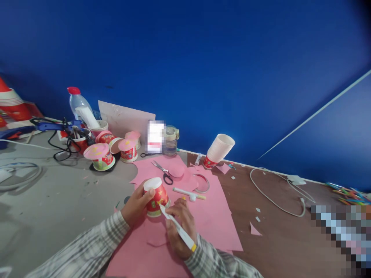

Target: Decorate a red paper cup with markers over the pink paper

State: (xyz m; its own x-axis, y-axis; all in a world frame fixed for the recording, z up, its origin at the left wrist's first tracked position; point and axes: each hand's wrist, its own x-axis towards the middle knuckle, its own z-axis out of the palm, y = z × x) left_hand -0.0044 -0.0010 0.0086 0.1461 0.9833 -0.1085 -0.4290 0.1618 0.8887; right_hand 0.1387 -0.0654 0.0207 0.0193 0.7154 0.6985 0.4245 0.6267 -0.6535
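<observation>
My left hand [137, 204] grips a red printed paper cup [159, 194], tilted and turned with its white base up. My right hand [182, 231] is closed around a white marker [180, 231] with a yellow end, its tip against the cup's side near the lower band. A small yellow piece [183, 198] shows by the right fingers; I cannot tell what it is. Both hands are above pink paper sheets [211, 224]. Just beyond the cup lie scissors [165, 172] with black handles, another white marker [185, 192] and a roll of tape [203, 183].
Decorated cups with pink discs [98, 158] stand at the left, near a plastic bottle [78, 102]. A glass jar [171, 141] and a stack of paper cups [218, 150] stand by the blue wall [185, 69]. A white cable [272, 199] and paper scraps [255, 229] lie right.
</observation>
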